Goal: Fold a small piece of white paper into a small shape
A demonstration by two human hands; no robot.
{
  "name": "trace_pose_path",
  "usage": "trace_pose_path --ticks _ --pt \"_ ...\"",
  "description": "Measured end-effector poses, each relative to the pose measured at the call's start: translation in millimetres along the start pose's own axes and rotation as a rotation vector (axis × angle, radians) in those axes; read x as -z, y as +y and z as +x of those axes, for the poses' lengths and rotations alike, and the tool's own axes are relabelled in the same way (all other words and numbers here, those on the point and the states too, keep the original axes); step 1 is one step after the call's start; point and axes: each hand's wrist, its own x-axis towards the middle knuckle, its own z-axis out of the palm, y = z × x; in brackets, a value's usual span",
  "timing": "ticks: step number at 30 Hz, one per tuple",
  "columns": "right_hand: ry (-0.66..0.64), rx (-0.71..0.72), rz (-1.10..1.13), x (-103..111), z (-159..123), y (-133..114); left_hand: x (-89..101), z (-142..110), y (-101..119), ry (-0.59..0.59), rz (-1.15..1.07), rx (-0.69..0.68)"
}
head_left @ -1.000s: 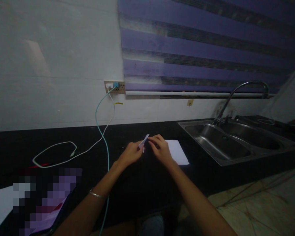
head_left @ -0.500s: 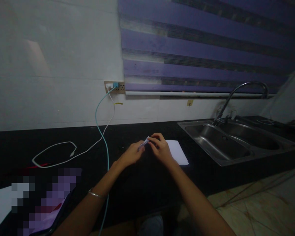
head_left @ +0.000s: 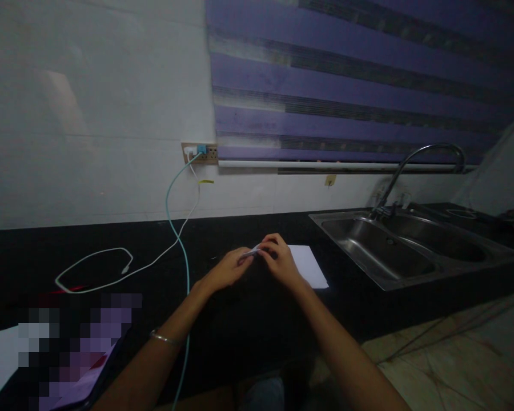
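Observation:
Between my two hands is a small folded piece of white paper [head_left: 252, 252], held above the dark countertop. My left hand [head_left: 230, 267] pinches its left end between thumb and fingers. From the right, my right hand [head_left: 278, 258] grips the other end with bent fingers, which hide part of the paper. Flat white sheets [head_left: 309, 266] lie on the counter just right of my right hand, partly behind it. A thin silver bangle [head_left: 165, 338] circles my left wrist.
A steel double sink [head_left: 381, 251] with a tall curved faucet [head_left: 411, 157] is at the right. A white cable [head_left: 149, 264] and a teal cable [head_left: 185, 257] run from the wall socket [head_left: 200, 152]. A phone or tablet [head_left: 96, 365], partly blurred, lies front left beside paper [head_left: 0, 357].
The folded paper has tipped from slanting upward to lying flatter between my fingers. Both hands have stayed nearly in place.

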Motion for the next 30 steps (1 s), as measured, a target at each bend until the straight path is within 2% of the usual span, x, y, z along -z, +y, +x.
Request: trace_pose_path --ticks 5,10,14,23,30 --pt "-0.071 -0.067 0.037 1 1 0 3.7 -1 5 -0.009 -0.002 0.005" --pt "-0.119 -0.023 0.044 1 0 -3 5.2 -2 12 -0.016 -0.021 -0.010" --pt "-0.128 -0.012 0.022 1 -2 -3 3.6 -2 17 -0.026 -0.054 0.033" --pt "-0.035 -0.067 0.020 -1 -3 -7 0.7 2 22 0.051 -0.095 0.071" --pt "0.077 -0.226 0.218 -5 -2 -5 1.7 1 19 0.031 -0.156 0.116"
